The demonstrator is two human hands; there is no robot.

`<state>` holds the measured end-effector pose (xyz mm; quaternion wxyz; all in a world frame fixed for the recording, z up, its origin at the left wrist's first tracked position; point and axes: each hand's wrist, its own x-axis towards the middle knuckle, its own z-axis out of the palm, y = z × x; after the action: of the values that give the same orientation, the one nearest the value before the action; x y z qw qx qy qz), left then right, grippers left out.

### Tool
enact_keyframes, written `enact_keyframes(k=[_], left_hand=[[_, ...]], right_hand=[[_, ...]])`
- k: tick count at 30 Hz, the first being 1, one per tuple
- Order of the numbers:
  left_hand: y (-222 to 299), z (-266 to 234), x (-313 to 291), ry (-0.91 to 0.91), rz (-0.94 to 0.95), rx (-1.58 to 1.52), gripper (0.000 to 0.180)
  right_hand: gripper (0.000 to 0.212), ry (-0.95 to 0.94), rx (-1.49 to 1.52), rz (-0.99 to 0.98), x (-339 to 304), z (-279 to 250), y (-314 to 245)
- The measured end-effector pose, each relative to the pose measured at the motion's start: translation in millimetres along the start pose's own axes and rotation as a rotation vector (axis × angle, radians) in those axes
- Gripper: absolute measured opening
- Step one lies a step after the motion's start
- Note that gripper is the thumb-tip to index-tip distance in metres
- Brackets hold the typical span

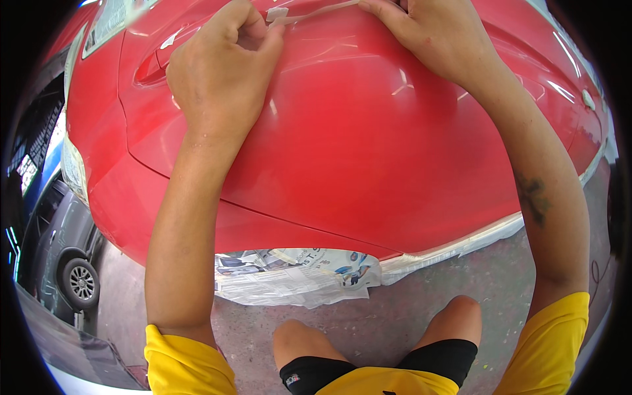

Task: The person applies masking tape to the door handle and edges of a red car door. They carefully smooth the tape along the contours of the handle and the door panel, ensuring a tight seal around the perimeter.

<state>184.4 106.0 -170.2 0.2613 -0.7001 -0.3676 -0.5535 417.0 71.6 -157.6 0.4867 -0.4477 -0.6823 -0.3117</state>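
My left hand (224,72) has thumb and forefinger pinched together on one end of the tape (322,10), beside a small whitish tab (277,13); my right hand (441,39) has its thumb at the other end, but the upper rim cuts off its fingers, so I can't tell how firmly it grips. The tape runs between my hands as a thin pale strip at the top of the view, over the glossy red car (395,171); whether it touches the paint there I can't make out. If I pulled harder with one hand than the other, I think the strip could snap or come away skewed. If it is thin and sticky, slack could let it twist and cling to itself or to my fingers. My wrists and forearms are low over the panel too, so leaning in might smear or mark the finish if it is soft. Down by the floor (250,349), the paper (296,273) hangs loosely along the lower edge, near my knees, and a step closer could catch and tear it.
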Motion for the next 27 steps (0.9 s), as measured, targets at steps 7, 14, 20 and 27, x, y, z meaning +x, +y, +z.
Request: enact_keyframes(k=[7,14,20,27], left_hand=[[0.4,-0.1,0.7,-0.009,-0.011,0.019,0.027],[0.5,0.7,3.0,-0.016,-0.019,0.077,0.029],[-7.2,4.4,4.6,0.032,0.111,0.127,0.028],[-22.2,-9.6,29.2,0.038,0.626,0.359,0.023]], right_hand=[[0.015,-0.009,-0.004,0.019,4.5,-0.4,0.6],[0.015,-0.012,-0.004,0.034,7.4,-1.3,0.0],[0.015,-0.03,0.001,0.055,8.3,0.4,1.4],[0.014,-0.012,0.021,0.049,9.8,2.2,3.8]])
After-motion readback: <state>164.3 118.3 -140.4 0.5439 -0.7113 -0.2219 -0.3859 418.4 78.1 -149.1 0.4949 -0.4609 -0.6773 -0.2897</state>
